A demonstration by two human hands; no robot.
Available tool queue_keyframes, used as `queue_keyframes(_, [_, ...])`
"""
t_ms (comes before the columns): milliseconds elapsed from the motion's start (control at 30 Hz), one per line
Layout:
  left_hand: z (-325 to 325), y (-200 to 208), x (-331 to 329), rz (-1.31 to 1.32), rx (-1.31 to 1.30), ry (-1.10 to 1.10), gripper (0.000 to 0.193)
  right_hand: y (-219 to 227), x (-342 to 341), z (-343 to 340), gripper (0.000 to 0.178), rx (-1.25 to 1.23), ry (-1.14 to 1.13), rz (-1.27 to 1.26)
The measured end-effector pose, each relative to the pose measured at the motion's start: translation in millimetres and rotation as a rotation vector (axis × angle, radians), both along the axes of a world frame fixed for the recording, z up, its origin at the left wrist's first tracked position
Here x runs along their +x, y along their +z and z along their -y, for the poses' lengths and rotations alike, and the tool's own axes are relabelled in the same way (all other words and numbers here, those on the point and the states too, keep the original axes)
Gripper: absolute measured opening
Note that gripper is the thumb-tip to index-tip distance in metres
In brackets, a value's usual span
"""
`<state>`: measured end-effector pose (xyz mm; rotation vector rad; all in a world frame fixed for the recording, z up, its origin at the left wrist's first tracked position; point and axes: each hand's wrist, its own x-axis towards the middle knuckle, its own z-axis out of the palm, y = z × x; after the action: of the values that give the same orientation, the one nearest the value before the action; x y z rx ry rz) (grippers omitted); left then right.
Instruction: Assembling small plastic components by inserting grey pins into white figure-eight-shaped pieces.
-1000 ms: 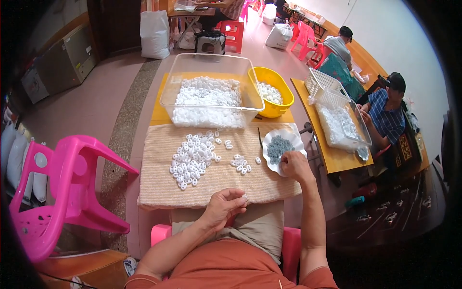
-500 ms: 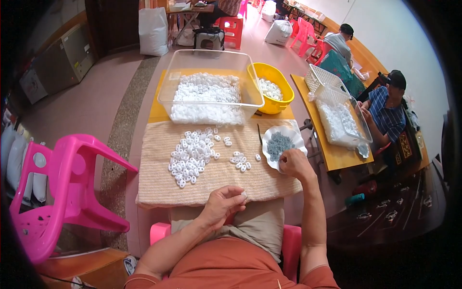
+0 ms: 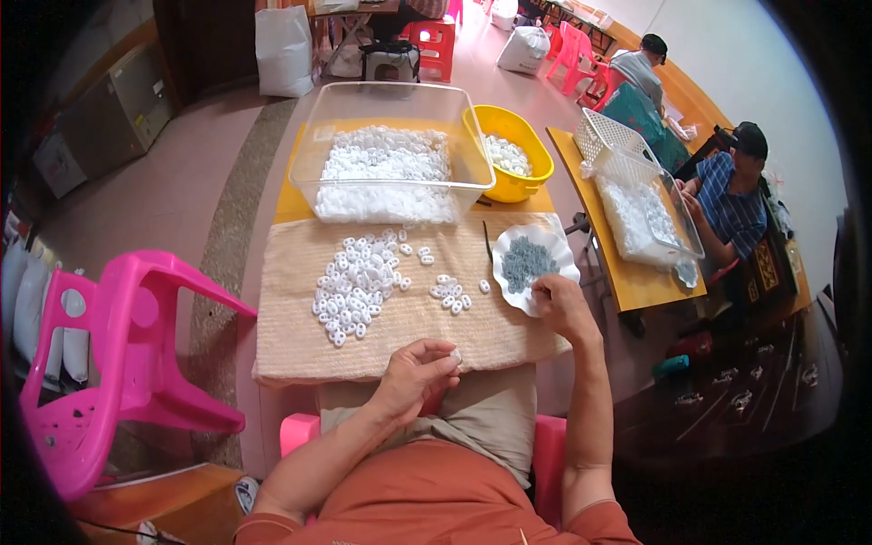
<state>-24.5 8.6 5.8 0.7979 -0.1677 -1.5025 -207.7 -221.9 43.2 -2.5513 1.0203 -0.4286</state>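
At the cloth's near edge my left hand [image 3: 413, 374] pinches a small white piece [image 3: 456, 356] between thumb and fingertips. My right hand [image 3: 561, 307] is at the near right rim of a white scalloped dish [image 3: 509, 292] heaped with tiny grey parts [image 3: 527, 263]. Its fingers are closed together, and whatever they hold cannot be made out. Left of the dish lie a small group of white oval two-holed pieces [image 3: 449, 292] and a single white piece [image 3: 484, 286]. A larger pile of the same white pieces [image 3: 352, 295] spreads across the left half of the cloth.
Behind the beige cloth [image 3: 291, 336] stand a clear bin [image 3: 304, 173] of white pieces and a yellow basin [image 3: 545, 173]. A thin black strip [image 3: 488, 238] lies beside the dish. A pink chair [image 3: 136, 345] is at left; a person [image 3: 734, 195] sits by another table [image 3: 627, 282] at right.
My right hand has drawn back slightly from the grey parts toward the dish's near rim. My left hand keeps its pinch. The whole view has shifted a little.
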Motion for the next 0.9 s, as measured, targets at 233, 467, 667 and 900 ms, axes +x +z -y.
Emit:
queue_keyframes(233, [3.2, 1.3, 4.0, 0.000, -0.007, 0.029, 0.018, -13.2, -5.1, -1.5, 0.009, -0.075, -0.033, 0.185])
queue_keyframes(467, [5.5, -2.0, 7.6, 0.018, 0.001, 0.058, 0.018, -9.0, 19.8, -40.2, 0.007, 0.362, -0.065, 0.430])
queue_keyframes(667, [5.2, -6.5, 8.2, 0.038, -0.020, 0.083, 0.016, -14.5, 46.6, -88.0, 0.007, 0.870, 0.061, 0.522])
queue_keyframes(900, [5.1, -6.3, 9.1, 0.069, -0.017, 0.100, 0.017, -21.8, 55.3, -105.5, 0.012, 1.209, 0.071, 0.618])
